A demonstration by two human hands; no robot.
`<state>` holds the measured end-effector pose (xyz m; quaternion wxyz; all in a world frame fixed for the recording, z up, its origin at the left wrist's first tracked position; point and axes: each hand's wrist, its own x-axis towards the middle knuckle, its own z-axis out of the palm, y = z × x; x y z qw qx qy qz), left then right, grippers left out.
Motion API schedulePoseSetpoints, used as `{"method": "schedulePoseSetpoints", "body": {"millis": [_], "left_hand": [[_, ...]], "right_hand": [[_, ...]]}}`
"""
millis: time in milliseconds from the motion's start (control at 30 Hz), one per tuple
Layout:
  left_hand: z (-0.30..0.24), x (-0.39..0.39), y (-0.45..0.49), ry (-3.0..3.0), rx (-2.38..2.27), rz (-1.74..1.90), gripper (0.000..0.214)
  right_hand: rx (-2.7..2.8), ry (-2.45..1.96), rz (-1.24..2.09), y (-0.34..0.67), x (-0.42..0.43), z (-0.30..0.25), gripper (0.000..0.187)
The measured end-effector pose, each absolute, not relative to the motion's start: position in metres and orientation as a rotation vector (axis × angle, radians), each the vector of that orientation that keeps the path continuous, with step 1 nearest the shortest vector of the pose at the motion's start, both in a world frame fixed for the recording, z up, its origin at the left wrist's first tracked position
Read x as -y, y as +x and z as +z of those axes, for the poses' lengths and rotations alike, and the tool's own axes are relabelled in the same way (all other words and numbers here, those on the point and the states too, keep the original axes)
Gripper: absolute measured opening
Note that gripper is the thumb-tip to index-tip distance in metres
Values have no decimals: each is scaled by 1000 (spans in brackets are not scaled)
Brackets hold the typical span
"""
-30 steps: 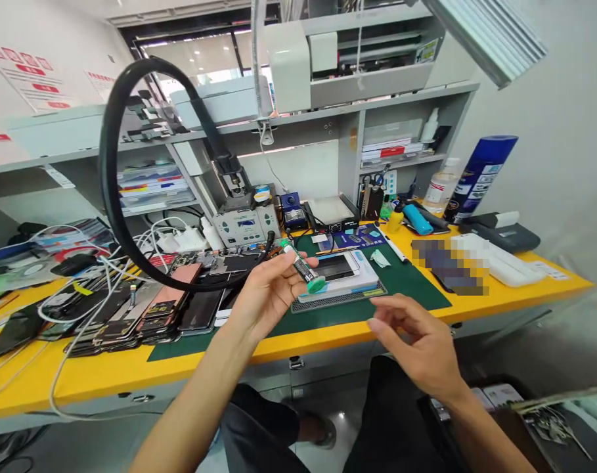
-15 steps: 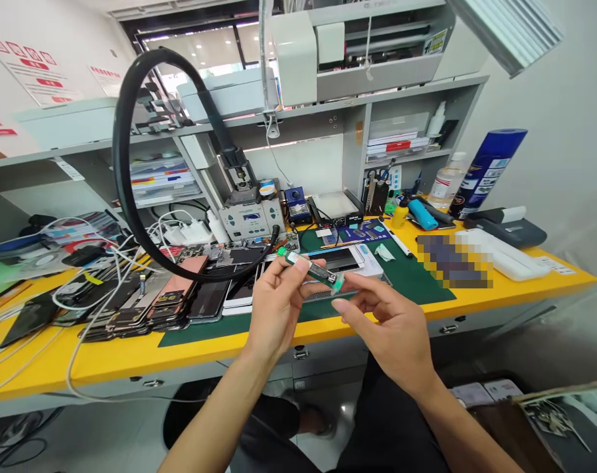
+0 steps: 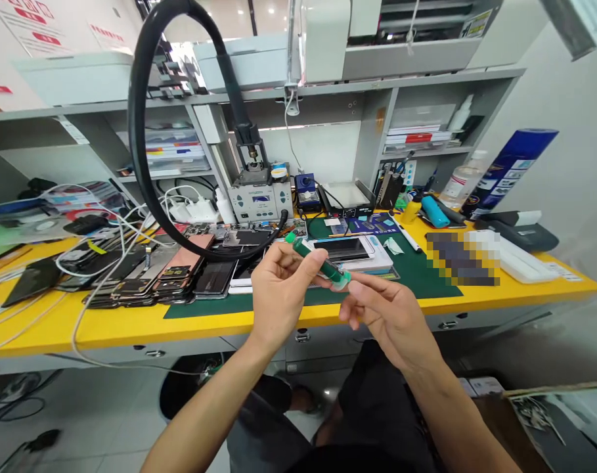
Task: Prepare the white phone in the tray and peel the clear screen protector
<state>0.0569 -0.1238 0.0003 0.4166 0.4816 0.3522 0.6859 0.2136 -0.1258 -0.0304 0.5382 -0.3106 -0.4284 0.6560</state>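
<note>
A green syringe tube (image 3: 322, 261) with a bright green tip cap and a clear flanged end is held over the front of the green mat (image 3: 426, 279). My left hand (image 3: 283, 289) is closed round its barrel, thumb on top. At the flanged end, the thumb and index finger of my right hand (image 3: 387, 312) pinch the rim, the other fingers curled below. Beyond the tube, a phone with a dark screen (image 3: 347, 248) lies on a white box (image 3: 381, 257).
Several opened phones (image 3: 180, 263) and loose cables cover the left side. A grey hot-air station (image 3: 261, 200) with a looping black hose (image 3: 135, 131) stands behind. Right of the mat are a yellow bottle (image 3: 411, 210), a blue spray can (image 3: 512, 171) and a white case (image 3: 519, 256).
The syringe tube has rolled in my fingers, so its dark printed label no longer faces me. My right thumb has come up to the flange. The head view has shifted slightly.
</note>
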Motion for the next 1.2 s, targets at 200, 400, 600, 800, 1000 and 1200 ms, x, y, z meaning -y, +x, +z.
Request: {"method": "schedulePoseSetpoints", "body": {"millis": [200, 400, 600, 800, 1000, 1200], "left_hand": [[3, 122, 57, 1267, -979, 1758, 30], [1, 117, 52, 1239, -1037, 1721, 34], [-2, 115, 49, 1214, -1050, 1722, 35], [-4, 117, 48, 1187, -1052, 1715, 36], [-7, 118, 49, 1163, -1033, 1723, 34], [-11, 118, 48, 1194, -1080, 1703, 34]], "right_hand": [[913, -669, 1802, 210, 122, -27, 25], [676, -630, 2001, 206, 120, -30, 14], [524, -547, 2148, 201, 119, -32, 17], [422, -504, 2238, 199, 119, -31, 17], [326, -480, 2311, 198, 118, -31, 18], [232, -494, 2355, 199, 119, -32, 19]]}}
